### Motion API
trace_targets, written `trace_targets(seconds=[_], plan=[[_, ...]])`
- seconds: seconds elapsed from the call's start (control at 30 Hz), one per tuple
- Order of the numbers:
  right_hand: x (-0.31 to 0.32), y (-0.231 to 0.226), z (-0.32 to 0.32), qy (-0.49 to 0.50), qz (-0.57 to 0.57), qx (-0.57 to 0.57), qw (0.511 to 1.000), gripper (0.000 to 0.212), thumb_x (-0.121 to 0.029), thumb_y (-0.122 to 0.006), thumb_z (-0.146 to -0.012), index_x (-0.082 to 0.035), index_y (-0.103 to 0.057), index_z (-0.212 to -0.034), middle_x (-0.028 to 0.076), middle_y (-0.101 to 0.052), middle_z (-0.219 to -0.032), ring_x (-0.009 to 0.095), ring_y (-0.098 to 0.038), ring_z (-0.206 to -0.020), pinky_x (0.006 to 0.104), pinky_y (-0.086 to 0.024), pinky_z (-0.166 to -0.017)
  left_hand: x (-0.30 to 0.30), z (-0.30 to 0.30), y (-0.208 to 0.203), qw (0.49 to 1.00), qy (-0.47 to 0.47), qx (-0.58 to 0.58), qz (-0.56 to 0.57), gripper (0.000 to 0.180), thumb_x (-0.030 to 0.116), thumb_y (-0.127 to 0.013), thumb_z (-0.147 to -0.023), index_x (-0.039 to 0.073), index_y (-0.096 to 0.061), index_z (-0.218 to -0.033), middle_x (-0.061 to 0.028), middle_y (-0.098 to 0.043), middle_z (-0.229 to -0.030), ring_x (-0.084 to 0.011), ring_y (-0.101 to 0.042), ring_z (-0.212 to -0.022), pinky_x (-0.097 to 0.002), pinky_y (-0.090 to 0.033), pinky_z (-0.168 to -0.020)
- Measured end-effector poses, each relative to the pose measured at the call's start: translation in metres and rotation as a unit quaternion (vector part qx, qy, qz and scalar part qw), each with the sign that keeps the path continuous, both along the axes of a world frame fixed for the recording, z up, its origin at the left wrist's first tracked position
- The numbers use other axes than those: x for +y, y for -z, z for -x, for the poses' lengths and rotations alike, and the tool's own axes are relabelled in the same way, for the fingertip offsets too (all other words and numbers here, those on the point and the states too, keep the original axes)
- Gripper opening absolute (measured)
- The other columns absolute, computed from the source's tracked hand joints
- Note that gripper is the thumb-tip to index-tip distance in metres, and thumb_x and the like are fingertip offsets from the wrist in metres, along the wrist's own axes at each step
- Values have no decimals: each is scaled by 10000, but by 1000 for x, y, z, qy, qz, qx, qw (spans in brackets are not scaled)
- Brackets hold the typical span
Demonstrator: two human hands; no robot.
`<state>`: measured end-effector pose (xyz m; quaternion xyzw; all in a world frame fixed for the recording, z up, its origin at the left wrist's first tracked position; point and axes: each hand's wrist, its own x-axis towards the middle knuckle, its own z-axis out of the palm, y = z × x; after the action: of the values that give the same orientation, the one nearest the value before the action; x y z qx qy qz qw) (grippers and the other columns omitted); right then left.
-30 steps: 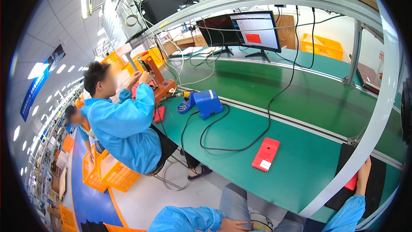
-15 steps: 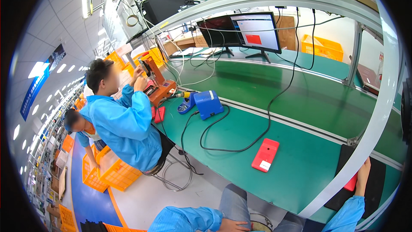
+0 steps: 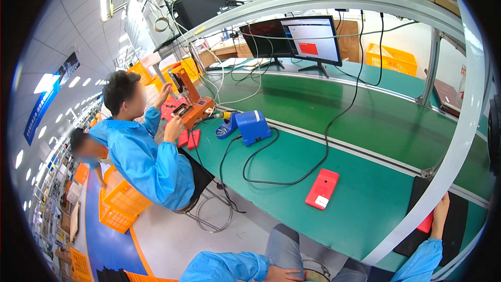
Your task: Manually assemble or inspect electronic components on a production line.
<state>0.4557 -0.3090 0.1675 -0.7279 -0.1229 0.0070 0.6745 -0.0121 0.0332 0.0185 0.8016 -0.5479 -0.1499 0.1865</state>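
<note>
My left hand lies flat on my lap at the lower edge, its fingers stretched out and nothing in them. At the far right, my right hand grips the side of a red case over a black mat. A pale frame post hides part of that case and some of the fingers. Another red case, flat and oblong with a white label and a small dark hole, rests on the green bench between my hands.
A blue soldering station with a looping black cable stands mid-bench. At left, a seated co-worker in blue handles an orange press beside several red cases. Another person bends over orange crates. Two monitors stand behind.
The seated co-worker's near hand has dropped from the upper part of the press to its front. The person behind has shifted left, and a crate has moved. My hands stay put.
</note>
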Motion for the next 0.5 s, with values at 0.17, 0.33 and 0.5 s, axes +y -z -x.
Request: trace_targets(seconds=[0.17,0.33,0.5], plan=[[1,-2,3,-9,-16,-4,1000,390,-151,-500,-941,40,-478,-1281,93,-586,-1182,153,-561,-1047,264,-433,-895,0,1,0,1000,-2,-1,11,1355,680,-731,-365,-98,-263,-1370,-265,-170,-1473,-427,-34,-1395,-633,12,-1094],[2,-2,3,1,-10,-10,1000,389,-156,-492,-948,41,-476,-1283,94,-583,-1190,152,-555,-1056,265,-428,-903,0,2,2,1000,5,-1,-15,1338,688,-724,-378,-94,-278,-1366,-258,-179,-1472,-421,-41,-1396,-633,7,-1095],[2,-5,4,-3,-2,-8,1000,385,-157,-485,-953,35,-479,-1286,89,-582,-1194,152,-553,-1055,265,-425,-904,-2,-1,-8,999,8,-6,-48,1326,695,-713,-383,-101,-291,-1355,-256,-186,-1471,-418,-49,-1396,-628,0,-1097]])
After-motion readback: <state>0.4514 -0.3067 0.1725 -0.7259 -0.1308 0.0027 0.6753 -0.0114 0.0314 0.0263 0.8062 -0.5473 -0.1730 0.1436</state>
